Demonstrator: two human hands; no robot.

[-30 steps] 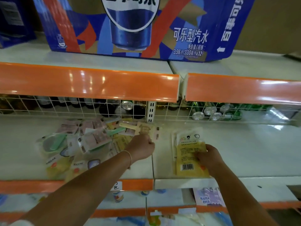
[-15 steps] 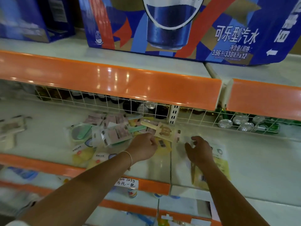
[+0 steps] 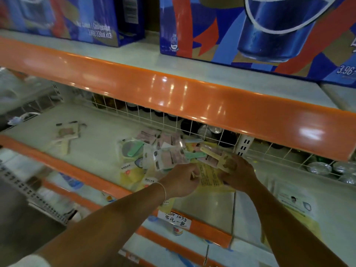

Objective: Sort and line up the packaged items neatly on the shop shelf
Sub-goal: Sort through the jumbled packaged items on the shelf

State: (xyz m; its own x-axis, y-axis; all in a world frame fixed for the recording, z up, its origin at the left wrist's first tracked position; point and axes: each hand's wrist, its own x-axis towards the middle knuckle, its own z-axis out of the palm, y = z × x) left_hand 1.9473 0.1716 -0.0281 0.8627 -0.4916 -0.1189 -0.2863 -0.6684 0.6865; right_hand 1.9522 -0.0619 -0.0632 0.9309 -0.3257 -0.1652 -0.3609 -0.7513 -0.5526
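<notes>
- A big blue drink box (image 3: 260,35) with a can picture on it sits on the top shelf, and a second blue box (image 3: 63,16) stands to its left.
- Under them runs a long, shiny orange shelf edge (image 3: 173,93).
- The white shelf (image 3: 92,143) below it is where the packets lie (it has a white wire fence (image 3: 173,122) along the back, with dark bottles and silver can tops behind it).
- A messy pile of packets (image 3: 161,151) sits in the middle of this shelf, some pinkish, some yellow, and one clear packet with a green tool (image 3: 133,149) inside.
- A few more packets (image 3: 66,132) lie by themselves far off to the left.
- One yellow and white packet (image 3: 296,207) lies flat on the shelf to the right, partly under the right arm.
- Both hands are down at the right side of the pile, close together.
- The left hand (image 3: 181,180) has a thin bracelet on the wrist, and its fingers are curled and pinch the left edge of a yellow packet (image 3: 211,177).
- The right hand (image 3: 238,176) has its fingers curled on the right side of that same packet, with a pale yellow tool packet (image 3: 215,157) just above it.
- A small white price tag (image 3: 174,220) with handwriting hangs on the front edge of the shelf.
</notes>
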